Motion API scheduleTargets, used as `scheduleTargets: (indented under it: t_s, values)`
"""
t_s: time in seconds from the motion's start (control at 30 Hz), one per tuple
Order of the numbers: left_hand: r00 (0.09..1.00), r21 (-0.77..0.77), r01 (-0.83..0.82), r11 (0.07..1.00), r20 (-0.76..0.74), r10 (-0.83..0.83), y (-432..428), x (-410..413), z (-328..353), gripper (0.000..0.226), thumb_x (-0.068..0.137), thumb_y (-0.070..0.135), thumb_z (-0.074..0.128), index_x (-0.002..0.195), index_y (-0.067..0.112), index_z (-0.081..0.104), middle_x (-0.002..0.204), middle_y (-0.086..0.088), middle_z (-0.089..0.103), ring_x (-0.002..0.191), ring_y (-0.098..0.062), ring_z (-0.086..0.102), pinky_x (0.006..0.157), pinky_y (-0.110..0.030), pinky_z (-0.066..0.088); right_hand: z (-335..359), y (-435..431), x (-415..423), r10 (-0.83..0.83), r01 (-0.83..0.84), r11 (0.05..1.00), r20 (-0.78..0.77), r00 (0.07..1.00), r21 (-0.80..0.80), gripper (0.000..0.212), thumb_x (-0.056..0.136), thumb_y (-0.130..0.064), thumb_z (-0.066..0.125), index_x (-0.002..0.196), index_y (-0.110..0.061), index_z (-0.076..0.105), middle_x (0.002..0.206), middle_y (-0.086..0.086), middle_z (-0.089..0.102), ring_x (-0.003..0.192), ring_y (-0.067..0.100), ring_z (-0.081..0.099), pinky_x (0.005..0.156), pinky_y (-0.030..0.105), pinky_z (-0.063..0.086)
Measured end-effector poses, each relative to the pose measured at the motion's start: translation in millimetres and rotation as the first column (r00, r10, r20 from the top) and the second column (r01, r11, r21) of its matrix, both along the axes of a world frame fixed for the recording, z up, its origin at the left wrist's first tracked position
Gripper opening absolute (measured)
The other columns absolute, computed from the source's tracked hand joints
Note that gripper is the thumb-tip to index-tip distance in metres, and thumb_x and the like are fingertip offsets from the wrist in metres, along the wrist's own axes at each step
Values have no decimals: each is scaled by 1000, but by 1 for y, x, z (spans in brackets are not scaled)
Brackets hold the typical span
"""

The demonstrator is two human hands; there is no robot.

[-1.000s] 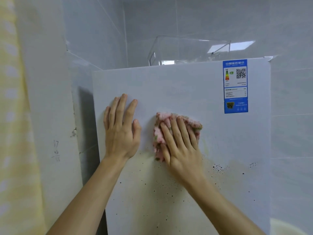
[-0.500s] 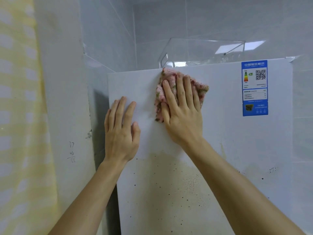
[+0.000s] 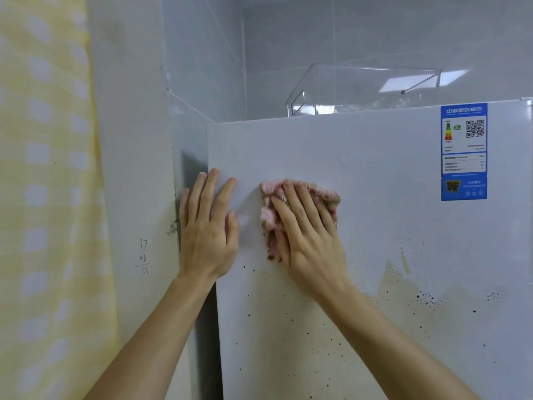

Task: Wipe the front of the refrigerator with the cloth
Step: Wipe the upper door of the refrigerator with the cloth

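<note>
Two hands are pressed flat to the refrigerator [image 3: 375, 226] front: the right hand [image 3: 310, 238] spread over a pink cloth [image 3: 271, 203], the left hand [image 3: 207, 229] bare at the door's left edge. A blue energy label [image 3: 463, 151] with a QR code is stuck top right; "37, 48, 53" is pencilled on the wall [image 3: 135, 168].

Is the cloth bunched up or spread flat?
Bunched up. The cloth sits crumpled into a thick wad under the right hand, pressed against the fridge.
</note>
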State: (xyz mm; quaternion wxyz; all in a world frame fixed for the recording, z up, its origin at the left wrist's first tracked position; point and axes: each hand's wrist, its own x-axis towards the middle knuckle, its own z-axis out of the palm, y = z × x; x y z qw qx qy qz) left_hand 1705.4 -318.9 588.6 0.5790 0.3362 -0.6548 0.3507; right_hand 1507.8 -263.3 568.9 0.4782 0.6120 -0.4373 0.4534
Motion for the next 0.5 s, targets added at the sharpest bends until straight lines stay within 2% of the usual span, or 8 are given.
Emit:
scheduleTargets:
  t_s: [0.13,0.23,0.33,0.5]
  values:
    - [999,2,-24,1000,-24,24,-4,12,3,59,102,23,38,161,18,39,173,-8,28,162,-26,18,133,-51,7,54,-5,20,-32,33,999,34,999,-22,57,111,-31,45,164,-17,31,172,8,21,161,26,14,132,42,10]
    - [999,22,-11,1000,-32,12,-6,25,2,69,94,16,36,162,19,37,173,-7,26,163,-25,16,133,-47,2,69,-10,41,-67,69,997,118,991,-19,57,111,-35,36,166,-20,25,174,7,15,162,27,9,132,43,5]
    - [1000,33,-16,999,-22,16,-6,34,-1,74,90,15,36,163,21,36,174,-7,25,163,-27,16,133,-46,0,50,-13,55,-79,80,997,157,984,-3,57,113,-36,30,166,-19,21,174,7,12,162,26,7,132,43,4]
    - [1000,34,-12,999,-12,13,-9,39,-6,72,92,15,39,164,23,33,174,-7,23,163,-26,15,133,-49,3,-4,-13,60,-62,61,997,18,998,45,57,112,-35,33,166,-15,23,174,8,15,162,25,11,132,42,4]
